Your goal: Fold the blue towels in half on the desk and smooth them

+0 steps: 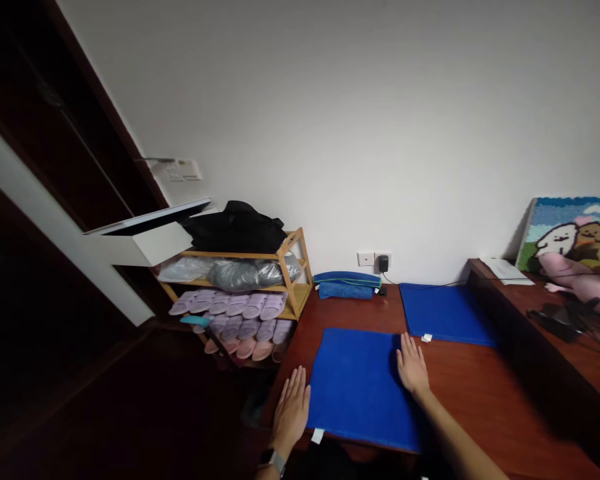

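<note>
A blue cloth [357, 387] lies spread flat on the reddish-brown table [460, 387], with a white tag at its near left corner. My left hand [293, 407] rests at the cloth's left edge, fingers stretched out and holding nothing. At its right edge, toward the far corner, my right hand [412, 365] lies with the fingers extended, also holding nothing. Behind and to the right is a second blue cloth [445, 312], flat, with a white tag on its near edge. Folded blue cloths [347, 285] sit by the wall.
Left of the table stands a wooden shoe rack [293, 287] with several purple slippers [255, 305], a black bag [240, 230] and a white box [150, 243]. A black plug [383, 264] is in the wall socket. On the raised right surface are a pink plush toy [580, 283] and a picture [580, 227].
</note>
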Motion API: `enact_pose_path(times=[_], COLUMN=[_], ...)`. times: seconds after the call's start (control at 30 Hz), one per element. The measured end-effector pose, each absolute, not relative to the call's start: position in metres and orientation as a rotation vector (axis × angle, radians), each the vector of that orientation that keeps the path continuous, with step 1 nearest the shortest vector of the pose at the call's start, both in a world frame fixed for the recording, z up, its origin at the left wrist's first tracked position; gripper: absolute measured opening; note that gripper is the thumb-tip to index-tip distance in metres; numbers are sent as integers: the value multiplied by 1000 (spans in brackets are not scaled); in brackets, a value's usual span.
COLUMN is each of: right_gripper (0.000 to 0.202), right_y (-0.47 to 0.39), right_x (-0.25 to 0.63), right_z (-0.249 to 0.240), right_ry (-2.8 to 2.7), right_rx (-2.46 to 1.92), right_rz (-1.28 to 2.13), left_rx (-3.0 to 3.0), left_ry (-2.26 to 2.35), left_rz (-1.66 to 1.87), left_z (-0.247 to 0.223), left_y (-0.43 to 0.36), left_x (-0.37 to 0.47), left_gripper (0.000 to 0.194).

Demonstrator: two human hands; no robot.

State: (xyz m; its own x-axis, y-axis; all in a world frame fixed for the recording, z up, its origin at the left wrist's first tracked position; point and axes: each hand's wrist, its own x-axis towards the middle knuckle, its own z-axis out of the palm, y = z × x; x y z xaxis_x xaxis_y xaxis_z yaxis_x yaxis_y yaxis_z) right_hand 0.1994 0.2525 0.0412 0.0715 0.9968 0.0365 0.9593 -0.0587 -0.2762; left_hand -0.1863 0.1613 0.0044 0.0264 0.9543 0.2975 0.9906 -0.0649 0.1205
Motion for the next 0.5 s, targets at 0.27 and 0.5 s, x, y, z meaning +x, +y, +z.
enact_pose_path(times=[0.27, 0.5], right_gripper=[69, 66], right_y=[123, 117], right_x=[188, 189], right_z=[-2, 2], right_ry=[-2039, -2033], right_rx=[-1962, -1971], right_rz=[200, 250], left_rx=[-2613, -2505], left_ry=[-1612, -1878], left_rz=[-458, -301], left_z=[36, 16], left_y=[152, 147], left_x=[-81, -96], left_gripper=[60, 61])
